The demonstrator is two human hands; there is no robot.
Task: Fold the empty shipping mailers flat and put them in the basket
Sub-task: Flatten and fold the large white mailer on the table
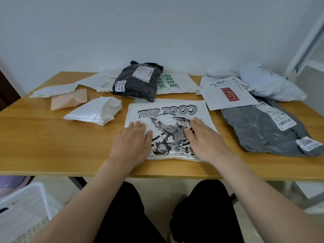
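Note:
A white mailer printed "COOL GIRL" (168,109) lies flat on the wooden table (43,141) right in front of me. My left hand (132,139) presses on its left side with straight fingers. My right hand (203,137) presses on its right side the same way. Around it lie other mailers: a black one (136,85) at the back, a grey one (263,130) at the right, a white "LRN" one (228,95), a crumpled white one (96,111) at the left. The white basket (22,204) stands on the floor at the lower left.
More mailers sit at the back: a green-lettered white one (175,83), a pale blue puffy one (270,85), a peach one (68,100) and flat white ones (54,90). A white wall is behind the table. A white frame (305,42) stands at the right.

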